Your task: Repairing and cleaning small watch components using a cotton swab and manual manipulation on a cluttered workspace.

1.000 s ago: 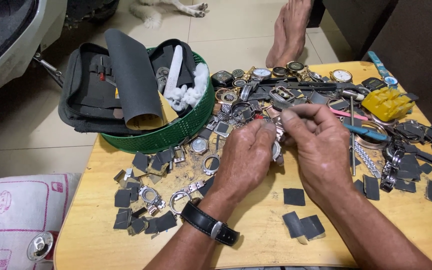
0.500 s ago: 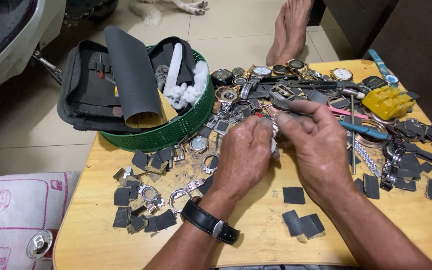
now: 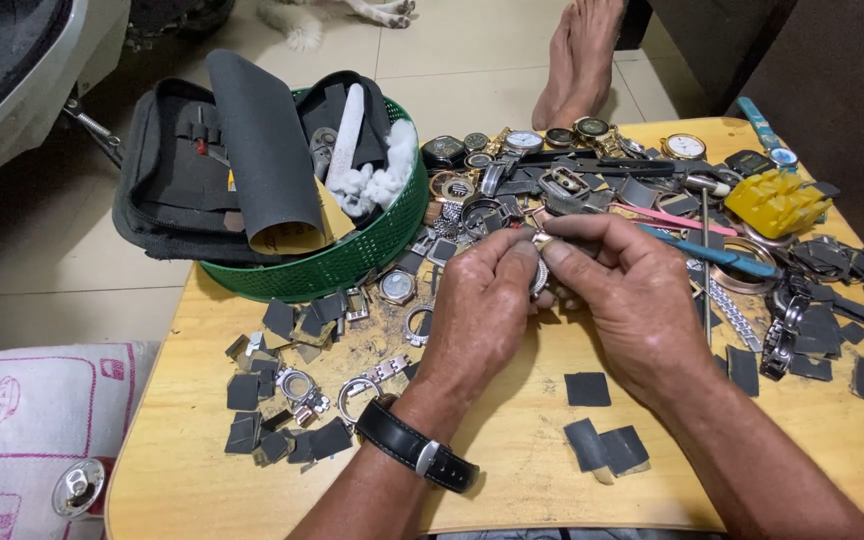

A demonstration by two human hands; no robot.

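Pinching a small metal watch part (image 3: 540, 272) between left hand (image 3: 482, 310) and right hand (image 3: 624, 298), both gripping it, equally near, above desk (image 3: 512, 440) centre.

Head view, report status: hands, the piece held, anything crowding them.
Left hand and right hand together, both pinching a small silver metal watch part. Scattered watch cases and green round plastic basket close ahead.

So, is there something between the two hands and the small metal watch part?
Nothing visible: the left hand and the right hand both pinch the small metal watch part directly, above the wooden table.
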